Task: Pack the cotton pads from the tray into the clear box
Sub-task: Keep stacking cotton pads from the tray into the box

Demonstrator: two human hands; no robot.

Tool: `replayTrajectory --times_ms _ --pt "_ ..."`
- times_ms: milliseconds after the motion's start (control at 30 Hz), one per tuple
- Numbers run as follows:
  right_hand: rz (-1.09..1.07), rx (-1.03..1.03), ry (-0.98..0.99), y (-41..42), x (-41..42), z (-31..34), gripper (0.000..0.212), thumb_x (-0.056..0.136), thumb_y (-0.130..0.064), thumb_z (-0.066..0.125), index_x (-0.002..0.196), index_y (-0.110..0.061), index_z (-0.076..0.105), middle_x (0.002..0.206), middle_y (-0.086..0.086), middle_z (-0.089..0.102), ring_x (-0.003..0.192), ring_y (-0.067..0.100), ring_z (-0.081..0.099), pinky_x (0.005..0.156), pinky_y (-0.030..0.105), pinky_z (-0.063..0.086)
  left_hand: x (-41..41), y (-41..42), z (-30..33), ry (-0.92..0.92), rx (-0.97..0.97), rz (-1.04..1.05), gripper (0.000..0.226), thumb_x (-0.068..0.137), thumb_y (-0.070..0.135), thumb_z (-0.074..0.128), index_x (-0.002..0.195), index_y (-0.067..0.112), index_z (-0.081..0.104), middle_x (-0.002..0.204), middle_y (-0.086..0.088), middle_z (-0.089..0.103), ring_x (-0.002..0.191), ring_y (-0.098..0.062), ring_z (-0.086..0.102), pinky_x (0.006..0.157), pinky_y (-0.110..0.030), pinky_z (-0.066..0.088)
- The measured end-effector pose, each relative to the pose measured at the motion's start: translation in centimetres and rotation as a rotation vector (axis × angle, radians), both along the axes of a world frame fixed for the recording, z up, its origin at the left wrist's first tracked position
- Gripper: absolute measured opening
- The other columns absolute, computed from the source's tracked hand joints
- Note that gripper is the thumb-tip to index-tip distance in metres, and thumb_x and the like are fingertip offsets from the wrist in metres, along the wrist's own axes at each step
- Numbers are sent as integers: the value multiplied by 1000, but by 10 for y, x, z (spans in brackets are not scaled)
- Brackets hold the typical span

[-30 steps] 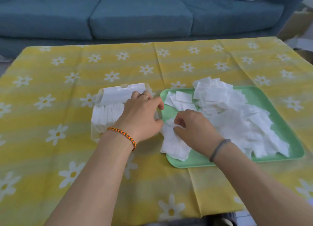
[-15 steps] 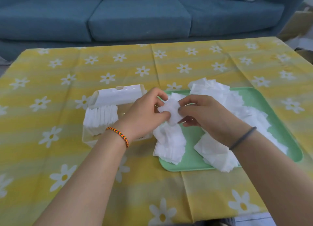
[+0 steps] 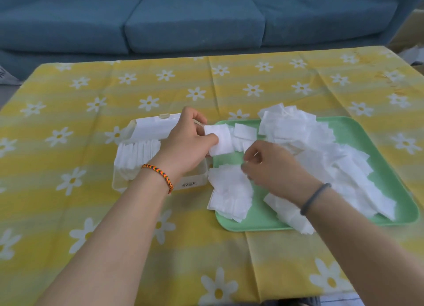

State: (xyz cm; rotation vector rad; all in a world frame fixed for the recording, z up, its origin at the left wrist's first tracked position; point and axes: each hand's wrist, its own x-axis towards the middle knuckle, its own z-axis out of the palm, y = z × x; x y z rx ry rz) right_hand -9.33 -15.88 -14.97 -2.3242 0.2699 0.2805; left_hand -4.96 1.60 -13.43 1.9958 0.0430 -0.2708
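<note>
A few pads (image 3: pixel 219 140) are pinched by the left hand (image 3: pixel 188 142) over the gap between box (image 3: pixel 158 181) and tray (image 3: pixel 390 175). They stick out right of the fingertips (thumb on top). The right hand (image 3: pixel 273 168) is curled on the tray's pile (image 3: pixel 321 149); its grip cannot be told.

White square cotton pads (image 3: pixel 321 154) lie heaped loosely across the green tray (image 3: pixel 387 168), some overhanging its near edge; the clear box (image 3: pixel 158 181) sits just left of the tray, lid raised, a row of pads (image 3: pixel 135 154) standing upright inside.
</note>
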Motion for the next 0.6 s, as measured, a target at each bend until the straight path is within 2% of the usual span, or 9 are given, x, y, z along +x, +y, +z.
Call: replayTrajectory --times_ms 67,167,233,300,433,500,600 --pt "148 -199 -22 13 -8 -10 21 87 -32 65 98 -16 56 93 -1 63 87 18 57 71 29 43 0 0 0 -27 -6 15 36 87 8 64 110 26 43 104 -14 63 90 -32 70 83 -51 61" --pt "241 -360 -52 27 -14 -18 38 87 -49 62 99 -16 47 96 2 55 90 24 56 74 35 47 -1 1 0 -67 -30 -8 33 89 0 58 106 26 46 113 -23 61 91 -36 71 76 -43 64" --pt "266 -410 -42 28 -13 -18 35 87 -42 62 101 -16 44 100 4 54 91 26 56 74 36 48 0 3 -2 -100 12 -19 28 88 1 57 95 28 52 107 -19 63 85 -30 73 80 -50 62" --pt "277 -395 -33 26 -11 -17 27 85 -26 62 103 -14 45 98 5 57 90 28 57 72 37 49 1 5 -5 -120 41 -34 26 88 4 56 87 30 56 101 -12 66 80 -23 74 83 -54 60" --pt "251 -364 -34 22 -8 -12 27 82 -8 54 107 -11 47 92 10 59 81 31 58 63 33 44 3 7 -10 -133 54 -44 27 91 1 56 82 24 68 87 -7 69 82 -25 68 82 -50 61" --pt "208 -324 -45 16 -6 -9 27 81 -7 54 107 -9 48 92 11 61 83 31 60 64 34 48 3 6 -10 -123 36 -31 30 91 -2 54 84 20 73 91 -4 74 91 -26 70 82 -47 63" --pt "130 -250 -33 3 1 -7 26 81 -9 57 105 -12 51 93 9 65 84 27 62 69 36 53 3 5 -10 -122 66 -13 33 91 0 54 86 25 74 100 3 74 95 -20 70 86 -45 61"
